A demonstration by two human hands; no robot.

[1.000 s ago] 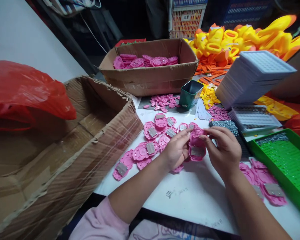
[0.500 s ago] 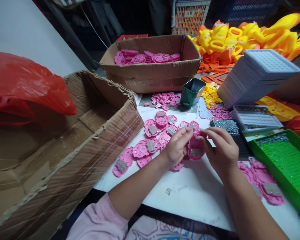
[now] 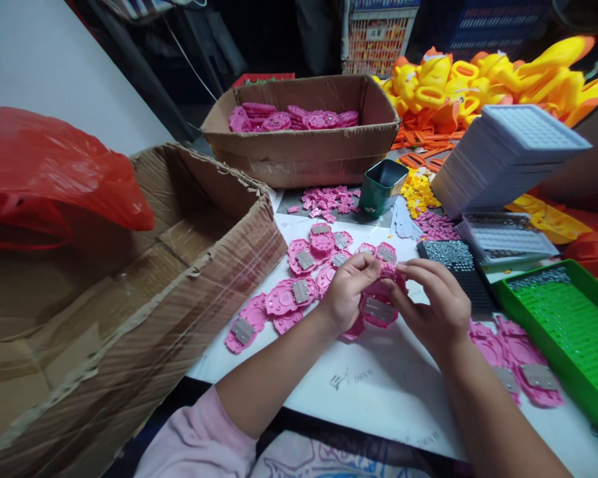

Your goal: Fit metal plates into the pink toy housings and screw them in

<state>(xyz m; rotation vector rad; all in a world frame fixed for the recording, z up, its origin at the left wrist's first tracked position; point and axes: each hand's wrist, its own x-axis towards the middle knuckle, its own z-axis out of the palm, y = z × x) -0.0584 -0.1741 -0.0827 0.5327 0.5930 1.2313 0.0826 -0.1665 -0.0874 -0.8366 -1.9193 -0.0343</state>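
My left hand [image 3: 346,295] and my right hand [image 3: 436,305] meet over the white table [image 3: 393,385], both closed on one pink plastic part [image 3: 377,307] with a grey metal plate on it. The fingertips of both hands pinch at its upper edge. Several more pink parts with metal plates [image 3: 299,282] lie spread on the table just left of my left hand. A second group of pink parts [image 3: 521,362] lies to the right of my right wrist.
A large open cardboard box [image 3: 144,285] with a red plastic bag [image 3: 50,179] stands at the left. A smaller box of pink parts [image 3: 301,136] is behind, with a green cup [image 3: 381,189], stacked white trays [image 3: 503,156], a green tray [image 3: 568,325] and yellow-orange plastic pieces [image 3: 483,83].
Both hands have drawn slightly left and toward me with the pink part; the part has tilted a little between the fingers. The rest of the table is unchanged.
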